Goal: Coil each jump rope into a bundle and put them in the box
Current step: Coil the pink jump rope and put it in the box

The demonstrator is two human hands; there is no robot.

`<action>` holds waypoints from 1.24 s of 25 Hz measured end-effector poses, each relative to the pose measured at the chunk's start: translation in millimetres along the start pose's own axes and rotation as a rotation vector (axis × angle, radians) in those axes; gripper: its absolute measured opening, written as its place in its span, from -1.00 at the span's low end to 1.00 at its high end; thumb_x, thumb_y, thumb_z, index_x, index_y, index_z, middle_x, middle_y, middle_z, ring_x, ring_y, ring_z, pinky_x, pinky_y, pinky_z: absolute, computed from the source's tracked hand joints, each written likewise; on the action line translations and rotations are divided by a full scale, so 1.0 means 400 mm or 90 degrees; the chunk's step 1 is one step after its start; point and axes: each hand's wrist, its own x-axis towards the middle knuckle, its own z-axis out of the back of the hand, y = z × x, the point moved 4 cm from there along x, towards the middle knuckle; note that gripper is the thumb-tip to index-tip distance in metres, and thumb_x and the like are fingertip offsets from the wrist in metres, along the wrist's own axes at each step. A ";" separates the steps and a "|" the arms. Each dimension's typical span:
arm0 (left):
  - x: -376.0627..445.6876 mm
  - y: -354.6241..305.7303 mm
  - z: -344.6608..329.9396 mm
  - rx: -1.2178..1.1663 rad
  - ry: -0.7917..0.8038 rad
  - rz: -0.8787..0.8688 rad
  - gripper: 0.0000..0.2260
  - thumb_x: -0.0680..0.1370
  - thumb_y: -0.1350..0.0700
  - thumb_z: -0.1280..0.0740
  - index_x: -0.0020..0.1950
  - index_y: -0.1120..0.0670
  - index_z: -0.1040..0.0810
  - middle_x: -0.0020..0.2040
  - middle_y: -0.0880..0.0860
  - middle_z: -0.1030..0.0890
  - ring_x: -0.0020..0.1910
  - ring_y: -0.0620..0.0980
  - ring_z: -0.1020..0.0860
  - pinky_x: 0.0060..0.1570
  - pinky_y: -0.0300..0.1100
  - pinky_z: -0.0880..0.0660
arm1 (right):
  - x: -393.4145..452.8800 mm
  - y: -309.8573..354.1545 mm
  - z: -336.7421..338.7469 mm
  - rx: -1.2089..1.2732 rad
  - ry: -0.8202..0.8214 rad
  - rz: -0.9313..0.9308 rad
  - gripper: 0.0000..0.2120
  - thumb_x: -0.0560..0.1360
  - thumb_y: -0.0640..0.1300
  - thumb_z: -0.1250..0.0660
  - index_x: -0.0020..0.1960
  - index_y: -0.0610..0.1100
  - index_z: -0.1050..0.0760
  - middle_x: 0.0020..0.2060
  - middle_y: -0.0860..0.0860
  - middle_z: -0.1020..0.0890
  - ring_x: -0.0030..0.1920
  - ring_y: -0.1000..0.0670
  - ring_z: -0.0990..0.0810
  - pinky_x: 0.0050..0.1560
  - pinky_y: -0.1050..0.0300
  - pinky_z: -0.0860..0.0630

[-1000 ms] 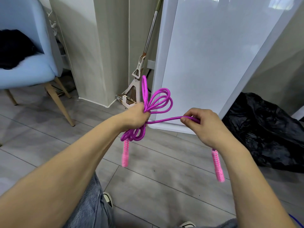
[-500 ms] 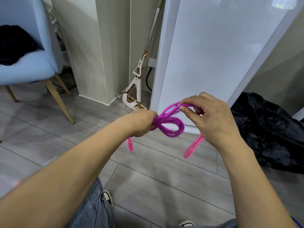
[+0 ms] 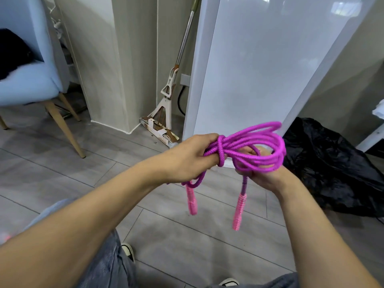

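A magenta jump rope is gathered into several loops between my two hands, above the grey floor. My left hand grips the bundle at its left end, where one turn of rope wraps around the loops. My right hand sits under the loops' right side and holds them, largely hidden by the rope. Two pink handles hang down: one below my left hand, the other below my right. No box is in view.
A large white panel leans against the wall straight ahead. A mop stands in the corner beside it. A black plastic bag lies on the floor at right. A light blue chair stands at left.
The loops have swung from my left hand's upper side out to the right and spread wider. My right hand moved from pinching a strand above to under the loops. Both handles now hang straight.
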 end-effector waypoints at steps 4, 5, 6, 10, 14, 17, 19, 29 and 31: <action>0.017 0.064 0.023 -0.195 -0.160 0.180 -0.87 0.64 0.23 -0.15 -0.03 0.23 -0.46 -0.29 0.11 -0.44 -0.35 -0.02 -0.35 -0.30 -0.15 -0.31 | 0.055 -0.059 -0.064 0.042 0.029 -0.033 -0.79 0.56 -0.09 -0.34 0.03 -0.19 -0.70 -0.43 -0.01 -0.30 -0.46 0.06 -0.11 -0.39 0.17 -0.03; 0.017 0.081 0.021 -0.243 -0.177 0.225 -0.85 0.64 0.23 -0.13 -0.06 0.22 -0.45 -0.28 0.11 -0.44 -0.35 -0.01 -0.35 -0.29 -0.14 -0.30 | 0.057 -0.065 -0.073 0.010 0.030 -0.035 -0.77 0.60 -0.08 -0.32 0.06 -0.17 -0.70 -0.41 -0.02 -0.28 -0.43 0.04 -0.09 -0.37 0.16 -0.03; 0.015 0.099 0.021 -0.265 -0.185 0.269 -0.83 0.63 0.24 -0.13 -0.11 0.20 -0.45 -0.29 0.12 -0.45 -0.36 0.00 -0.35 -0.29 -0.13 -0.30 | 0.052 -0.067 -0.080 -0.029 0.041 -0.036 -0.77 0.61 -0.07 -0.31 0.07 -0.15 -0.71 -0.40 -0.03 -0.26 -0.40 0.01 -0.08 -0.37 0.15 -0.03; 0.003 0.182 0.057 -0.052 -0.153 0.402 -0.82 0.57 0.23 -0.20 -0.20 0.22 -0.48 -0.35 0.17 -0.47 -0.37 0.08 -0.39 -0.29 -0.10 -0.36 | 0.032 -0.062 -0.090 -0.221 0.044 -0.049 -0.78 0.63 -0.05 -0.30 0.04 -0.07 -0.72 -0.42 -0.02 -0.28 -0.43 0.01 -0.14 -0.41 0.20 -0.11; 0.009 0.186 0.069 0.054 -0.243 0.370 -0.86 0.64 0.17 -0.18 0.10 0.23 -0.32 -0.31 0.08 -0.42 -0.40 -0.03 -0.37 -0.43 -0.15 -0.28 | 0.007 0.005 -0.162 -0.569 0.046 0.082 -0.78 0.65 0.01 -0.25 0.04 0.03 -0.68 -0.34 0.08 -0.58 -0.31 0.03 -0.50 -0.23 0.09 -0.42; 0.017 0.186 0.084 0.098 -0.317 0.354 -0.84 0.66 0.16 -0.15 0.15 0.22 -0.25 -0.24 0.09 -0.45 -0.33 0.01 -0.42 -0.41 -0.12 -0.25 | -0.016 0.057 -0.199 -0.748 0.040 0.148 -0.74 0.66 0.05 -0.18 0.07 0.02 -0.62 -0.28 0.08 -0.54 -0.24 0.00 -0.47 -0.17 0.03 -0.43; 0.018 0.198 0.107 0.122 -0.357 0.347 -0.85 0.65 0.18 -0.15 0.14 0.22 -0.24 -0.21 0.11 -0.47 -0.26 0.12 -0.47 -0.31 -0.05 -0.32 | -0.037 0.078 -0.199 -0.742 0.049 0.152 -0.74 0.66 0.06 -0.17 0.04 0.01 -0.60 -0.28 0.07 -0.56 -0.23 -0.02 -0.50 -0.14 0.01 -0.47; 0.008 0.101 -0.005 0.292 0.089 -0.023 -0.90 0.58 0.15 -0.32 0.06 -0.02 -0.51 -0.16 -0.09 -0.58 -0.11 0.02 -0.57 -0.11 -0.05 -0.47 | -0.046 0.118 -0.052 -0.446 -0.158 0.244 -0.89 0.48 0.04 -0.49 -0.16 0.01 -0.67 -0.33 0.09 -0.65 -0.30 0.09 -0.55 -0.23 0.22 -0.46; 0.003 0.062 -0.005 0.088 0.092 -0.033 -0.84 0.57 0.23 -0.33 0.10 0.02 -0.58 -0.11 -0.01 -0.65 -0.09 0.05 -0.62 -0.05 -0.02 -0.56 | -0.040 0.110 -0.024 -0.304 -0.148 0.220 -0.92 0.45 -0.07 -0.52 -0.16 -0.07 -0.69 -0.38 0.02 -0.65 -0.37 0.08 -0.52 -0.29 0.24 -0.46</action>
